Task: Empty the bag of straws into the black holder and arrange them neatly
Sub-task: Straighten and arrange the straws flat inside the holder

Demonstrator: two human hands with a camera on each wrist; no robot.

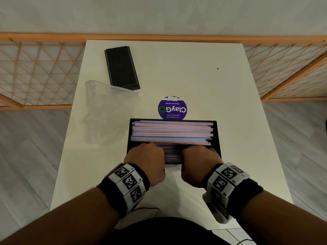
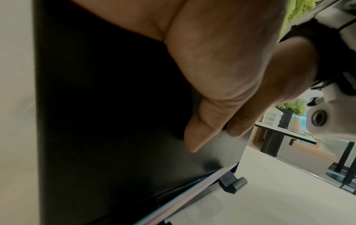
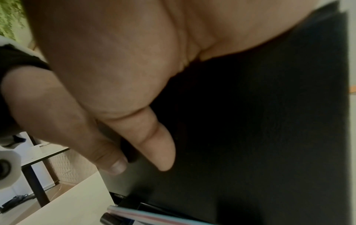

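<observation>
- Black rectangular open-topped holder [image 1: 217, 137]: was set on the white tabletop [image 1: 194, 71], just on the near side of a round purple sticker [image 1: 172, 108].
- Pink-and-blue striped plastic straws [image 1: 172, 132]: were lying inside the holder, long axis running left to right across the person's front; a few ends stood slightly uneven at the right wall.
- Left hand [image 1: 146, 160]: was placed at the holder's near-left rim, fingers curled over into the straws, thumb laid against the outer black wall (plain in the left wrist view). Whether straws were actually pinched could not be told.
- Right hand [image 1: 198, 161]: was mirrored at the near-right rim, likewise curled over the wall; its hold on the straws was equally hidden.
- Governing relation: the untidied straws lay straight beyond both sets of knuckles, parallel to the line joining the hands, neither hand being nearer; a squaring push away from the body was judged likely.
- Crumpled clear plastic bag [image 1: 104, 110]: was lying flat and apparently emptied, left of the holder.
- Black flat rectangular lid [image 1: 121, 67] (presumed the holder's): was resting at far left.
</observation>
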